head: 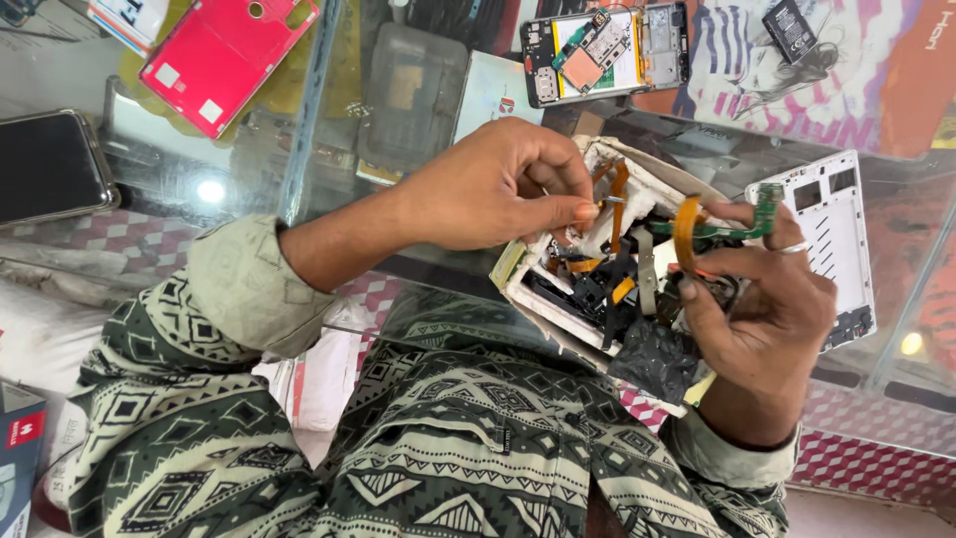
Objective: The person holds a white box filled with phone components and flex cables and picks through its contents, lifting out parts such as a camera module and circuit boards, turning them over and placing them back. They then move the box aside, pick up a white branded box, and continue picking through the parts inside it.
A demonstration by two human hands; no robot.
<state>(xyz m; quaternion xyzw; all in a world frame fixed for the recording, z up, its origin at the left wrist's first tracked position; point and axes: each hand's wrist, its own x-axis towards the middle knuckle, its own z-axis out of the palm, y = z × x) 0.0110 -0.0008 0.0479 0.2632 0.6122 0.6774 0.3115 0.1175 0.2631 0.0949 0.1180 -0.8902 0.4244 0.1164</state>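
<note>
Holding the white box of phone parts [558, 289] above the glass bench [329, 149], our left hand [498, 184] pinches an orange flex cable [619, 204]; right hand [767, 299] grips another. We advise slow, straight pulls.

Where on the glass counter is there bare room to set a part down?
Barest glass counter lies between the black phone and the grey translucent case, below the pink back cover. Crowded around the opened phone and the white phone frame beside both hands.
</note>
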